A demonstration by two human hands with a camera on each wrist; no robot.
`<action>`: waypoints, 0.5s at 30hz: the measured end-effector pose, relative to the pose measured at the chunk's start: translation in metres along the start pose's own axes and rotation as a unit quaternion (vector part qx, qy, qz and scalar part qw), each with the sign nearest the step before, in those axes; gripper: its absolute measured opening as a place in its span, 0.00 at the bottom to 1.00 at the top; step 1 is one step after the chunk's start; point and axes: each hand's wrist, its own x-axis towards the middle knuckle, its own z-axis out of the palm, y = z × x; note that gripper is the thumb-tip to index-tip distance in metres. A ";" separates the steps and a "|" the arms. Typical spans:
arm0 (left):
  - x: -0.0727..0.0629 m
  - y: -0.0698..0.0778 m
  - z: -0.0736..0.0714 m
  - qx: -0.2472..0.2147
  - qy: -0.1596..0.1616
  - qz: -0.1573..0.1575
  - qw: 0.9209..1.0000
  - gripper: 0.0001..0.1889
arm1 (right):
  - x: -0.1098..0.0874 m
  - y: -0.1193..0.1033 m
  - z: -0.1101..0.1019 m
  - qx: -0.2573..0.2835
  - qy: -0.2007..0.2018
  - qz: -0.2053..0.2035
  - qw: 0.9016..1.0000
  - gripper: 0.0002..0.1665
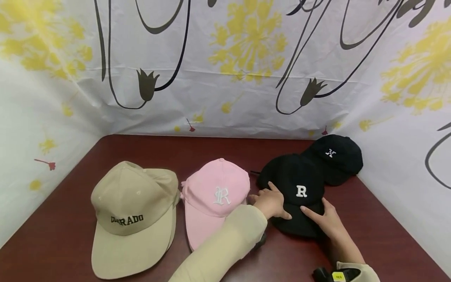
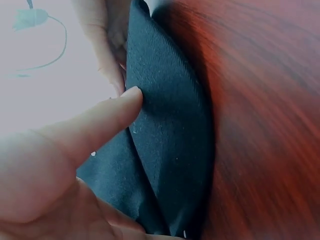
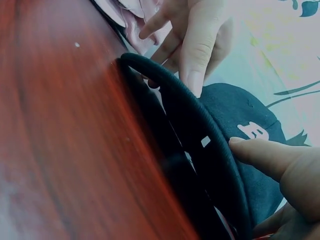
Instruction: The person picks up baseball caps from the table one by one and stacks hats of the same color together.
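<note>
A black cap with a white R [image 1: 296, 184] sits right of centre in the head view, brim toward me. My left hand [image 1: 270, 201] holds its left side, thumb on top of the brim and the other fingers spread along the edge. At the opposite side my right hand [image 1: 329, 221] grips the brim, its thumb [image 3: 260, 152] lying on top. The right wrist view shows the brim edge [image 3: 195, 120] tilted, with a small white spot on it. In the left wrist view, the left thumb [image 2: 112, 112] presses the dark brim fabric [image 2: 170, 115].
Left of the black cap lies a pink cap [image 1: 216, 188], partly behind my left sleeve [image 1: 225, 243]. A beige cap [image 1: 134, 207] stands farther left. Another black cap [image 1: 334, 156] touches the R cap at back right. Patterned white cloth [image 1: 211, 105] borders the dark red table [image 1: 169, 150].
</note>
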 end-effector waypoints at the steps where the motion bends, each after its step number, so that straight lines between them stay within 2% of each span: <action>1: 0.000 0.000 0.001 0.005 0.006 0.000 1.000 0.56 | 0.000 0.000 0.000 -0.004 -0.001 0.005 1.000 0.49; 5: -0.002 0.001 0.004 0.020 0.024 0.001 1.000 0.55 | 0.002 0.000 -0.003 -0.022 -0.011 0.017 1.000 0.51; 11: -0.006 0.003 0.004 0.030 0.034 0.004 0.999 0.54 | 0.002 0.003 -0.006 -0.027 -0.010 0.004 1.000 0.49; 15: -0.005 0.002 0.003 0.032 0.035 0.001 0.999 0.53 | 0.004 0.004 -0.008 -0.020 -0.025 0.027 0.999 0.53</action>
